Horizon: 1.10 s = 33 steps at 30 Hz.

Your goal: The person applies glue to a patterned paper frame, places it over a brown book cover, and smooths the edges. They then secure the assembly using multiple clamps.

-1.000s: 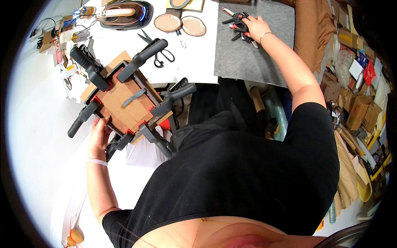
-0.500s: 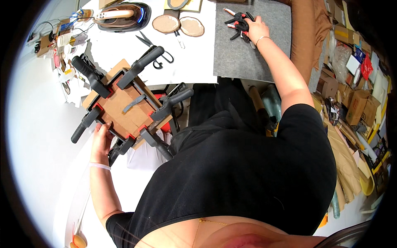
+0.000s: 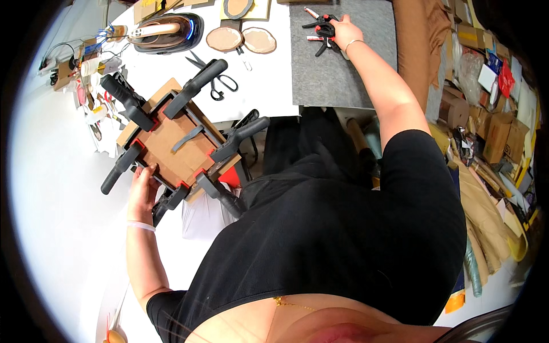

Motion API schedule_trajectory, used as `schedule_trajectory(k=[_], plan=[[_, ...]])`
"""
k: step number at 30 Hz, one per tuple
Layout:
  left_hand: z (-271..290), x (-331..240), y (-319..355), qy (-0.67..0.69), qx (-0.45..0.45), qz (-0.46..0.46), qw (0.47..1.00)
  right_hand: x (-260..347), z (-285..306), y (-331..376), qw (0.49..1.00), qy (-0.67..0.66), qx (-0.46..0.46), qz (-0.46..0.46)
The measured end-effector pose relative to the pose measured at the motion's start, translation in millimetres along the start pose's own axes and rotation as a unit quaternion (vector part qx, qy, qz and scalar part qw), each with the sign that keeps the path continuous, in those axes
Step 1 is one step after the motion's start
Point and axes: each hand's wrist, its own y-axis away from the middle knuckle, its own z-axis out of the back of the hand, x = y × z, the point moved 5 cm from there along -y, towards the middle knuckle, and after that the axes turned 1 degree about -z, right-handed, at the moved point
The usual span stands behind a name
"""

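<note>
Currently: left hand [image 3: 143, 186] grips the edge of the clamped cardboard stack [image 3: 174, 146] on the white table [image 3: 274, 86]; right hand [image 3: 345, 31] closes on small spring clamps [image 3: 321, 31] (grey mat [image 3: 343, 68]). Step judged: fetching another clamp; fitting needs a free edge.

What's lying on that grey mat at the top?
A small pile of black spring clamps with red tips lies on the grey mat. The right hand rests on them and covers part of the pile, so the count is unclear.
</note>
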Motion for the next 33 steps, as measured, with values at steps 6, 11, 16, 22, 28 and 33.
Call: schedule_trajectory(k=[6,11,16,22,28,33], plan=[[50.6,21.4,-25.3,-0.002,0.013,0.011,1.000,-22.0,21.2,74.1,0.987,-0.136,0.051,-0.069],[-18.7,-6.7,-4.0,0.065,0.021,-0.064,0.996,-95.4,60.9,209.5,0.907,-0.351,-0.181,-0.147],[-25.3,11.8,-5.3,0.169,0.067,-0.125,0.975,-166.2,196.3,437.2,0.712,-0.558,-0.285,-0.316],[-92.3,29.1,57.5,0.199,0.124,-0.107,0.966,-316.8,269.2,683.8,0.499,-0.623,-0.522,-0.301],[-191.4,49.8,155.7,0.228,0.031,-0.164,0.959,-439.5,327.5,769.2,0.422,-0.646,-0.582,-0.258],[-260.5,80.3,160.9,0.294,0.023,-0.148,0.944,-571.4,371.3,805.8,0.365,-0.653,-0.578,-0.325]])
